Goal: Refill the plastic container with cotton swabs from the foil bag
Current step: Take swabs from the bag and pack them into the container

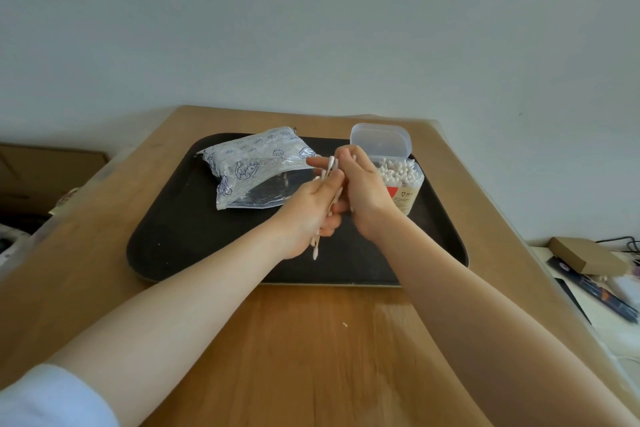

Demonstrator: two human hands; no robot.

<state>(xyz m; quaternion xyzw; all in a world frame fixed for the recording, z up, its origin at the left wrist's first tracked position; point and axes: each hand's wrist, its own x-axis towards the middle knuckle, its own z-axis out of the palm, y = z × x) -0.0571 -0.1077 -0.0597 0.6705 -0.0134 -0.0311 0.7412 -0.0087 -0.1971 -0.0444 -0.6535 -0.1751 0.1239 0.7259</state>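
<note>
Together, both hands, left hand (304, 215) and right hand (363, 191), clasp a bundle of cotton swabs (327, 180). Behind, the plastic container (405, 187) stands open, packed with white tips. The foil bag (256, 170) lies crumpled.

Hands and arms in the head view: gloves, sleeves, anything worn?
Both hands, left hand and right hand, are bare: no gloves, rings or watch visible. Forearms are bare too. A light blue-white sleeve shows on the left upper arm at the frame's corner.

Soft even daylight, faint shadows, wide-angle bending at edges, slight blur.
</note>
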